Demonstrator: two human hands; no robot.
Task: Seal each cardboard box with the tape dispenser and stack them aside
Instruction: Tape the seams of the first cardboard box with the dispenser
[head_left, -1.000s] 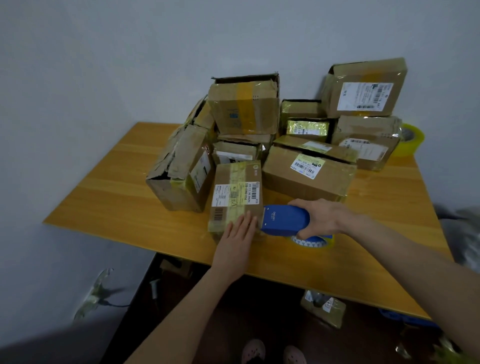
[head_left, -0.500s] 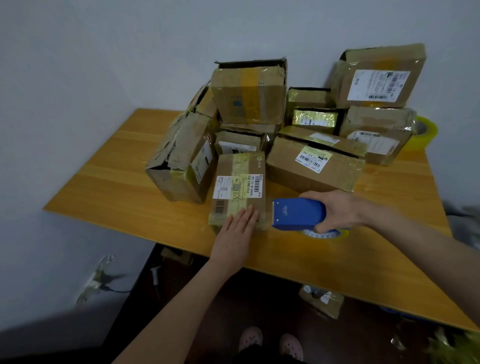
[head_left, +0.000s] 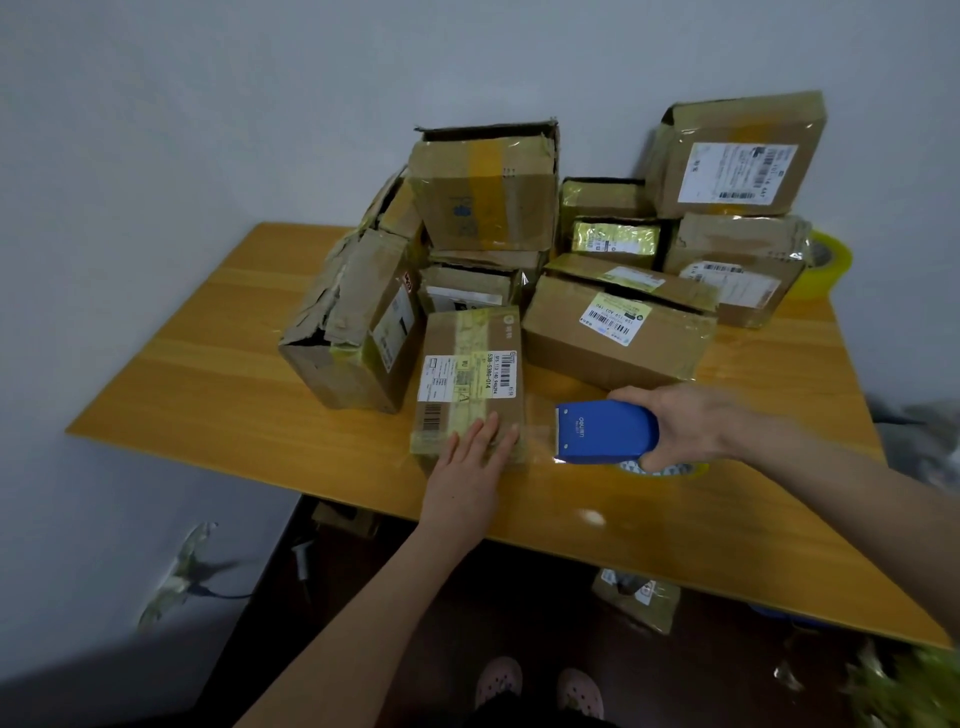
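Where yellowish tape (head_left: 471, 338) crosses it, box (head_left: 441, 335) bears labels (head_left: 467, 376).

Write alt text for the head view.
A person's left hand presses flat on the near end of a small labelled cardboard box while the right hand grips a blue tape dispenser just right of it. Behind them a pile of worn boxes sits on the wooden table.

The person shows two bare forearms (head_left: 363, 613) running up from the lower edge to a bare left hand (head_left: 470, 470) and a bare right hand (head_left: 685, 421), and, low in the view, a pair of pale pink clog-type shoes (head_left: 498, 680) with small round holes across their rounded toes.
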